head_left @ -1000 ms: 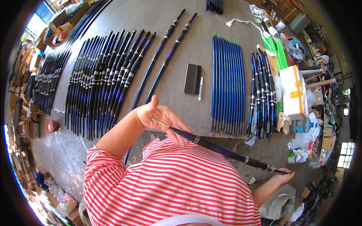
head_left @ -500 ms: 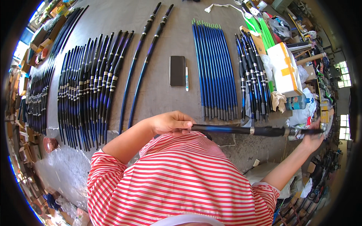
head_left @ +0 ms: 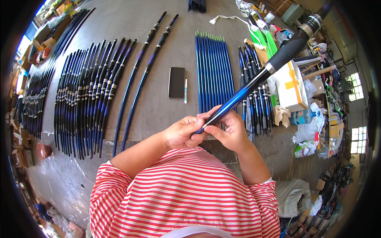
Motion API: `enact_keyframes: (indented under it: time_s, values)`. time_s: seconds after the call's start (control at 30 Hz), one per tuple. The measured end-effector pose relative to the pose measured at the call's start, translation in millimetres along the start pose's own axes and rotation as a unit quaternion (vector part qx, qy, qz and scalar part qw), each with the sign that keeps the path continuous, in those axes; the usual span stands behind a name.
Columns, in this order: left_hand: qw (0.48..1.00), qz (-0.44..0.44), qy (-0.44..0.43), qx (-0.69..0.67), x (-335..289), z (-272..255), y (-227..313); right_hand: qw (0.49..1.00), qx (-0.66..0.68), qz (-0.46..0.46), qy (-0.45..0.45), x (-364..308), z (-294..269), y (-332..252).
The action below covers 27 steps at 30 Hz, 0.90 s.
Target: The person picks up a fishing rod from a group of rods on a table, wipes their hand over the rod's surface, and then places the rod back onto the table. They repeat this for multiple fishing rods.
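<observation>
A fishing rod butt section [head_left: 247,86], glossy blue with a black grip and silver-ringed reel seat, slants across in front of me, its thick handle up at the far right. Both my hands meet at its thin lower end. The fingers of my left hand [head_left: 183,133] are closed round the tip. My right hand [head_left: 232,133] grips it just above, thumb laid along the underside near a small pale spot. On the table [head_left: 158,115] beyond lie a dark phone [head_left: 176,82] and a white marker [head_left: 185,91] beside it.
To the left, rod handles [head_left: 85,99] lie in a wide row, with two longer rods [head_left: 143,74] apart from them. Thin blue rod sections [head_left: 214,71] and more handles [head_left: 260,103] lie right. A white foam box [head_left: 289,87] and water bottle [head_left: 301,116] stand beyond.
The rod has swung from level to a steep slant, handle raised at the far right. My right hand has moved from the handle end to the thin end, beside my left hand.
</observation>
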<state>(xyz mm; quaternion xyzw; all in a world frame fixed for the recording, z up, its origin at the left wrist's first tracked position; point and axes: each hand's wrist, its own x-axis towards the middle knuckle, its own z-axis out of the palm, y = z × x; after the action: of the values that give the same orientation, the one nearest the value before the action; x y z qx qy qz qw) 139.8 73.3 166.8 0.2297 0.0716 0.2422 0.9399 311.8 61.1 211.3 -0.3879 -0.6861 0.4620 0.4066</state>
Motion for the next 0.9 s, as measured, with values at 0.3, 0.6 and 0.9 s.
enact_keyframes:
  time_s: [0.3, 0.6, 0.9]
  values:
    - [0.980, 0.037, 0.105, 0.167, -14, -7, -11, 0.977, 0.206, 0.001, 0.047, 5, -4, 10]
    - [0.743, -0.069, 0.377, 0.548, -114, -25, -33, 0.900, 0.303, 0.063, 0.307, 49, -117, 19]
    - [0.521, -0.099, 0.473, 0.704, -182, 10, -60, 0.826, 0.422, 0.141, 0.345, 94, -140, 92]
